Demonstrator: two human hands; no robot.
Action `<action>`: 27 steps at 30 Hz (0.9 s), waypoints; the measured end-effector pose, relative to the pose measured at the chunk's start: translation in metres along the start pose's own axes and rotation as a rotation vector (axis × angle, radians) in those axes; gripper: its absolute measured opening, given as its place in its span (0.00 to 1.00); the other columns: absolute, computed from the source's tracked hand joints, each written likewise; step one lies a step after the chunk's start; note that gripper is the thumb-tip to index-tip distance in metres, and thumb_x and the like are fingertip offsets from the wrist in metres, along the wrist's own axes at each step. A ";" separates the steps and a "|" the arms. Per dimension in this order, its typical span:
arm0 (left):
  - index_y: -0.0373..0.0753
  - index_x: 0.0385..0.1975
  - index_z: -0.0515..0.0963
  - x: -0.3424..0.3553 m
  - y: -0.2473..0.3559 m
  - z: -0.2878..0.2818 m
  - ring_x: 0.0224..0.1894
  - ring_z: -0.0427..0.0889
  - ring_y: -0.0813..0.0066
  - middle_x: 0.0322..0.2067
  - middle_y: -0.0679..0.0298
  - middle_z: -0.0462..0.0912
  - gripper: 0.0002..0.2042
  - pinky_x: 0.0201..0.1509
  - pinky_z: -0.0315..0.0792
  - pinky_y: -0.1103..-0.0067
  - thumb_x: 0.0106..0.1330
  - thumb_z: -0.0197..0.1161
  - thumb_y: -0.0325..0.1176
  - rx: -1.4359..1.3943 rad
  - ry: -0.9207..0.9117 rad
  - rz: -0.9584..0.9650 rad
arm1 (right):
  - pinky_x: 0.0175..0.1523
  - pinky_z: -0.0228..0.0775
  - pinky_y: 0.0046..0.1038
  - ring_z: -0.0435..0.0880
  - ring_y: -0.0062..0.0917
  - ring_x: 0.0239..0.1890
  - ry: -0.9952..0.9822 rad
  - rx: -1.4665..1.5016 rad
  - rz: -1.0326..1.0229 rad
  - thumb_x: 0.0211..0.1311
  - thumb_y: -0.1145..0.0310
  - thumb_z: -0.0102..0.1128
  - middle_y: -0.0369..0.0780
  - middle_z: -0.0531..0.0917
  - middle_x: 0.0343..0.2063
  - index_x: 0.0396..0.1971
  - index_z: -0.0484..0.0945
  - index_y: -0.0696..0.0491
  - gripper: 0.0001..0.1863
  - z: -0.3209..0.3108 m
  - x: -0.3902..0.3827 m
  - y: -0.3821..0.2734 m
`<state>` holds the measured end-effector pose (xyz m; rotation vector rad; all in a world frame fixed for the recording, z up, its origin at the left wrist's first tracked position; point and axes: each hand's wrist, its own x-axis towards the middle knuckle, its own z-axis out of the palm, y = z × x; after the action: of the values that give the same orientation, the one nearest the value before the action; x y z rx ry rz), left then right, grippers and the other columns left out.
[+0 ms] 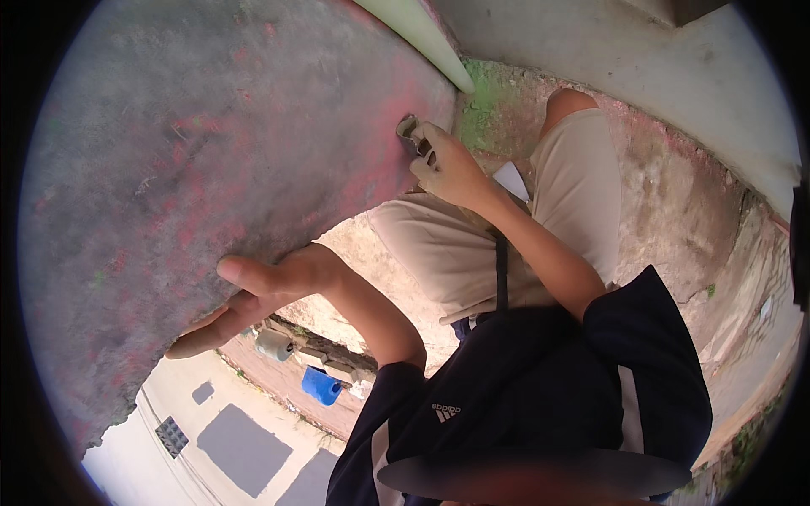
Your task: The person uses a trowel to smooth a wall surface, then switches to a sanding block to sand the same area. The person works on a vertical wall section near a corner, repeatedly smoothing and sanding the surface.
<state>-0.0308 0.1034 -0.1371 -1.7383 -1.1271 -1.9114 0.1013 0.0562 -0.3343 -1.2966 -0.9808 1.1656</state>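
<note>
A rough grey slab point(169, 152) with patches of pink fills the upper left. At its right part, my right hand point(443, 169) is closed on a small metal tool point(408, 131), perhaps a scraper, held against the pinkish surface. My left hand point(266, 291) lies against the slab's lower edge, thumb and fingers apart and stretched out, touching it. Below my right hand are my legs in beige shorts point(574, 185), with a small white piece point(510, 180) between them, partly hidden by my arm.
A pale green strip point(422, 42) borders the slab's top right. A grey wall or ledge point(633, 59) runs behind my knee, above a stained pinkish surface point(666, 236). At lower left are a blue container point(321, 384), a pale container point(275, 346) and a light wall with grey patches point(245, 447).
</note>
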 end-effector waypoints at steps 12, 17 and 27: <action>0.45 0.77 0.34 0.002 -0.005 -0.006 0.77 0.41 0.43 0.73 0.47 0.39 0.53 0.71 0.59 0.45 0.59 0.66 0.49 0.026 -0.035 0.031 | 0.44 0.69 0.36 0.76 0.41 0.37 0.151 -0.086 -0.291 0.75 0.68 0.51 0.52 0.75 0.37 0.47 0.70 0.62 0.12 0.028 -0.004 -0.001; 0.45 0.77 0.33 -0.008 -0.002 -0.001 0.76 0.45 0.51 0.74 0.50 0.35 0.50 0.73 0.63 0.53 0.64 0.64 0.49 -0.157 -0.050 -0.012 | 0.36 0.69 0.39 0.75 0.47 0.30 0.091 0.035 -0.332 0.70 0.72 0.55 0.51 0.76 0.30 0.36 0.73 0.63 0.08 0.052 -0.027 -0.074; 0.54 0.77 0.26 -0.010 -0.034 -0.027 0.77 0.44 0.50 0.76 0.53 0.30 0.49 0.72 0.62 0.50 0.67 0.56 0.54 0.072 -0.196 0.199 | 0.29 0.66 0.40 0.73 0.44 0.23 0.352 0.037 -0.312 0.63 0.75 0.61 0.47 0.72 0.23 0.28 0.71 0.60 0.08 0.055 -0.008 -0.017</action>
<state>-0.0714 0.1027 -0.1562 -1.9511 -1.0293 -1.5938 0.0477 0.0593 -0.3137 -1.2156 -0.8576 0.6860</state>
